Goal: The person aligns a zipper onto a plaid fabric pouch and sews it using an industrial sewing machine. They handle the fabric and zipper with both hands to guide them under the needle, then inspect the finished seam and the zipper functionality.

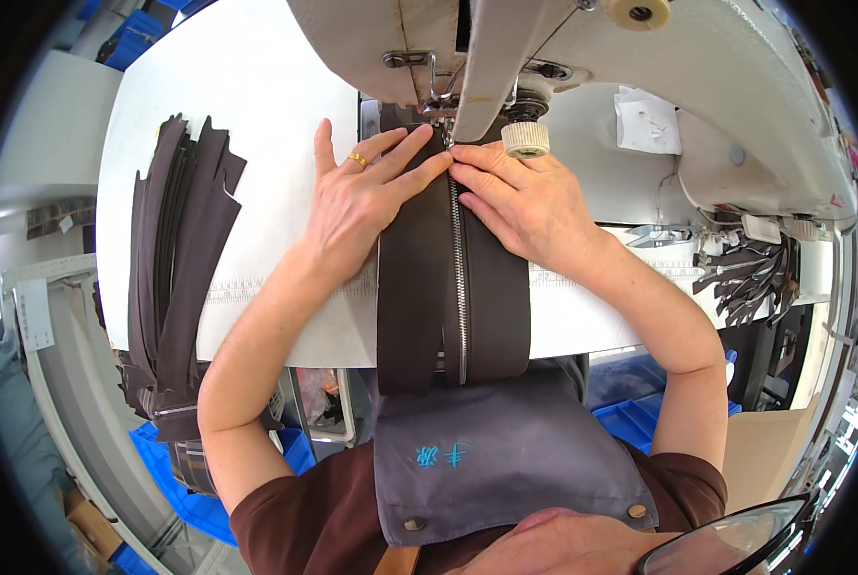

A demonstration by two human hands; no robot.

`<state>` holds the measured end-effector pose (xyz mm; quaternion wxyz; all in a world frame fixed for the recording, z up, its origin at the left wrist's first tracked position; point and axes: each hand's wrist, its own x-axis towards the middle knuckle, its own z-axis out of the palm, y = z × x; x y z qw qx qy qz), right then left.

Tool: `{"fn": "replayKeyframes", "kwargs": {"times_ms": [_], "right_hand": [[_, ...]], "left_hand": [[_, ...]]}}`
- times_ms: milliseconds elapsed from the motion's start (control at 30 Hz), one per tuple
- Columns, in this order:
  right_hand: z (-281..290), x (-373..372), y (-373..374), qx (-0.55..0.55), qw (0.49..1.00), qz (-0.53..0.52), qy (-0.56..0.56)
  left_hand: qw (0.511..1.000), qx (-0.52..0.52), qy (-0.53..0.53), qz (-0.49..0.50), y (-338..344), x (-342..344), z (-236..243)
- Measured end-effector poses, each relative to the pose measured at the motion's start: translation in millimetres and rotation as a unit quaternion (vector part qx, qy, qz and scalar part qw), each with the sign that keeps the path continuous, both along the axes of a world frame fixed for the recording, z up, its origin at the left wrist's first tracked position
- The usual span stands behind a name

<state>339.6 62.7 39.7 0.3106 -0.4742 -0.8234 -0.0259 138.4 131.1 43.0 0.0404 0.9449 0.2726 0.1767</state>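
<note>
Two dark brown fabric strips run lengthwise under the sewing machine's needle area, with a metal-toothed zipper between them. The near end of the fabric hangs over the table edge. On the left strip lies my left hand, fingers spread, a gold ring on one of them. Its thumb tip reaches the zipper just in front of the presser foot. My right hand rests across the right strip, fingers stretched out flat, fingertips touching the zipper's edge beside my left thumb. The needle itself is too small to make out.
A stack of dark brown fabric pieces drapes over the white table at left. The machine arm spans above, with a white knob near my right fingers. Bundled dark strips lie at right. Blue bins stand below.
</note>
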Motion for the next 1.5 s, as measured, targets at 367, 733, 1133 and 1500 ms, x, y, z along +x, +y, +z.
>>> {"fn": "replayKeyframes", "kwargs": {"times_ms": [367, 733, 1133, 1500], "right_hand": [[0.5, 0.6, -1.1, -0.021, 1.000, 0.002, 0.006], [-2.7, 17.1, 17.1, -0.063, 0.993, -0.051, -0.082], [27.0, 32.1, -7.4, -0.027, 0.993, -0.099, -0.053], [41.3, 56.2, -23.4, 0.029, 0.993, -0.041, -0.111]], "left_hand": [[1.000, -0.002, -0.005, -0.003, 0.3, 0.9, 1.2], [1.000, -0.024, 0.001, -0.002, -0.2, 0.1, 4.6], [0.999, -0.046, -0.014, -0.005, 5.7, 2.2, 3.6], [0.999, -0.041, -0.023, 0.004, 4.6, 1.5, 0.8]]}}
